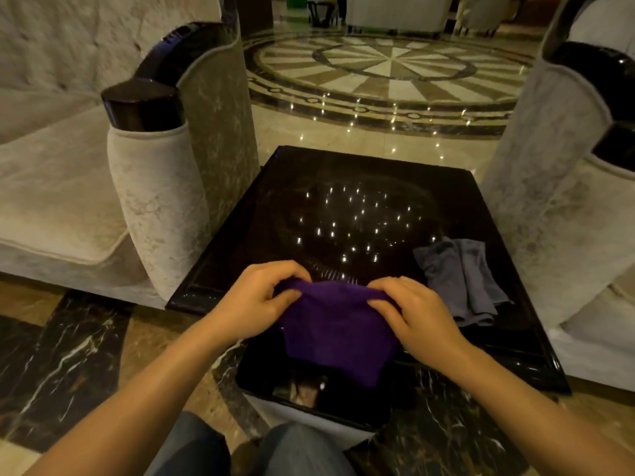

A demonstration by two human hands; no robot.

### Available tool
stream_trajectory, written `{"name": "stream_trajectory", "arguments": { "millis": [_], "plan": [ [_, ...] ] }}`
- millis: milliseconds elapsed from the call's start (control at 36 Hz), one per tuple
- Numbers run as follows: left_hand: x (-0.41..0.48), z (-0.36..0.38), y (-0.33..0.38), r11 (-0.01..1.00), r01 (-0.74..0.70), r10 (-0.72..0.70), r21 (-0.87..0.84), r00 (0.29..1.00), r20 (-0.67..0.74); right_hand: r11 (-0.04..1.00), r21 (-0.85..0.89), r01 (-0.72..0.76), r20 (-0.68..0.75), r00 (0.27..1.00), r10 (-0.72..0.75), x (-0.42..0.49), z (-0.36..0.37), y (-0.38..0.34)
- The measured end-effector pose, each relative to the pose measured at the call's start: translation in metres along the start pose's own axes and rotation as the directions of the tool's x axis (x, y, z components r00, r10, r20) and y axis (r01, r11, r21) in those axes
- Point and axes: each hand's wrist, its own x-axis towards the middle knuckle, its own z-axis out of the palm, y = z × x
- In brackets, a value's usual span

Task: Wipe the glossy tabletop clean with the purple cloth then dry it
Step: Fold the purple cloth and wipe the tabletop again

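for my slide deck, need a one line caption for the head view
Both hands, left hand and right hand, hold the purple cloth over the glossy black tabletop; grey cloth lies right.

Polished marble floor (pixel 343 139) with a round sunburst medallion (pixel 391 68) at centre. Left of the medallion, a beige velvet sofa (pixel 62 187) with glossy dark armrest caps (pixel 141 104). Right of it, a matching armchair (pixel 556 173). Beyond it, more pale seating (pixel 395 12). Dim warm light, pinpoint reflections on floor.
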Motion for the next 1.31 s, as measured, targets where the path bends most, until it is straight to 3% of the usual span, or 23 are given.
{"name": "stream_trajectory", "arguments": {
  "millis": [472,833,917,1028,1167,1306],
  "plan": [
    [0.011,-0.011,0.011,0.998,-0.046,0.042,-0.037,0.995,-0.09,1.0,-0.013,0.011,-0.116,0.993,-0.013,0.013,-0.017,0.0],
    [0.094,-0.065,0.051,0.948,-0.228,0.296,0.222,0.887,-0.353,0.994,-0.084,0.067,-0.405,0.909,-0.096,0.104,-0.091,0.007],
    [0.1,-0.063,0.043,0.951,-0.188,0.262,0.245,0.911,-0.318,0.994,-0.086,0.061,-0.311,0.947,-0.085,0.105,-0.088,0.014],
    [0.089,-0.045,0.015,0.973,-0.084,0.113,0.215,0.985,-0.129,1.0,0.006,0.001,-0.019,1.0,-0.001,0.092,-0.064,0.031],
    [0.078,-0.024,-0.013,0.978,0.087,-0.108,0.188,0.988,0.106,0.985,0.109,-0.135,0.308,0.946,0.096,0.076,-0.033,0.048],
    [0.085,-0.02,-0.027,0.983,0.172,-0.178,0.071,0.98,0.085,0.968,0.175,-0.181,0.269,0.954,0.13,0.082,-0.023,0.059]
  ]
}}
